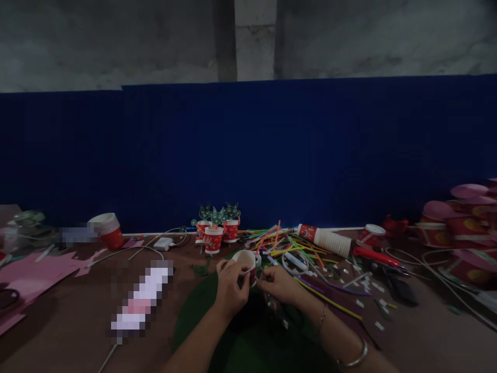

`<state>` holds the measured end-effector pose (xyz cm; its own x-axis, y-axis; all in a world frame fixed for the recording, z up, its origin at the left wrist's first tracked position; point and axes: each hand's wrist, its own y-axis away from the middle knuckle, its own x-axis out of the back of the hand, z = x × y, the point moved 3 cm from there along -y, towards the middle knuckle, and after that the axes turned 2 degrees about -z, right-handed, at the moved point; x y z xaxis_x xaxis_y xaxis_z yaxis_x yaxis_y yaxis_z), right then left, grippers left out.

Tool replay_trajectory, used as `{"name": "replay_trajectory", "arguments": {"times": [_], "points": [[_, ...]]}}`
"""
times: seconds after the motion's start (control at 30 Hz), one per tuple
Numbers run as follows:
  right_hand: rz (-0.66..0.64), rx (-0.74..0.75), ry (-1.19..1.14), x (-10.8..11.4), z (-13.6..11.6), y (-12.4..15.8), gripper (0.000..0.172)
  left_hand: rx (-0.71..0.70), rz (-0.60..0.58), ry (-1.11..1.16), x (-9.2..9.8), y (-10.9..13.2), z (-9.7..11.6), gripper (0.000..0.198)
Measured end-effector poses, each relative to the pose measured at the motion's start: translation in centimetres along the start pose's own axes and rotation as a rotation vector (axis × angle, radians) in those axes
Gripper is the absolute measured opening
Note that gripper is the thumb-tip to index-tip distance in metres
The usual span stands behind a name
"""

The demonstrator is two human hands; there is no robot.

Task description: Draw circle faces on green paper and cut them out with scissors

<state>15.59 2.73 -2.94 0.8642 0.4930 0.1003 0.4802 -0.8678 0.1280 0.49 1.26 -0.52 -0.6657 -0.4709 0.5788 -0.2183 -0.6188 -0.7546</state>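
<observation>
Our left hand (232, 287) is closed round a paper cup (245, 260), with the fingers wrapped over its near side. The cup is red outside and white inside, tipped so that its mouth faces up and toward us. It sits in front of us at the near edge of the table's clutter, above a dark green sheet (248, 336) that lies under both wrists. Our right hand (278, 285) is just beside the cup on its right, fingers curled and drawn together with the tips at the cup's wall. We cannot tell in this dim light whether they pinch anything small. A bangle (355, 357) and a thin chain (323, 314) circle that wrist.

Behind the cup stand three decorated cups (215, 234) with green cut-outs on top. To their right lies a heap of coloured straws (285, 242), then a stack of paper cups (329, 241) on its side. Red-handled scissors (376, 256) lie farther right. Pink paper (34, 272) covers the left of the brown table (70, 331), near another cup stack (108, 230).
</observation>
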Motion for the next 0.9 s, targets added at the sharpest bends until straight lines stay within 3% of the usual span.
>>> {"name": "replay_trajectory", "arguments": {"times": [0.2,0.3,0.4,0.47,0.6,0.7,0.9], "points": [[-0.047,-0.163,-0.265,-0.2,-0.5,0.1,0.021,0.011,-0.004,-0.016,0.1,-0.1,0.0,0.008],[-0.016,-0.130,-0.082,-0.4,-1.0,0.5,0.017,0.018,-0.013,-0.013,0.1,0.0,0.0,0.008],[0.150,0.037,0.207,-0.5,-1.8,0.9,0.020,0.024,-0.042,-0.004,-0.1,0.0,0.1,0.008],[0.208,0.101,0.246,-0.6,-1.9,1.0,0.024,0.026,-0.049,-0.004,-0.1,0.0,0.1,0.008],[0.009,-0.102,-0.065,-0.6,-0.5,0.3,0.024,0.025,-0.024,-0.014,0.0,0.0,0.0,0.008],[-0.024,-0.187,-0.257,-0.2,0.4,-0.1,0.033,0.026,-0.016,-0.017,-0.1,0.0,-0.1,0.008],[0.064,-0.044,0.027,-0.6,-0.3,0.1,0.022,0.021,-0.043,-0.025,-0.3,0.1,-0.1,0.010]]}}
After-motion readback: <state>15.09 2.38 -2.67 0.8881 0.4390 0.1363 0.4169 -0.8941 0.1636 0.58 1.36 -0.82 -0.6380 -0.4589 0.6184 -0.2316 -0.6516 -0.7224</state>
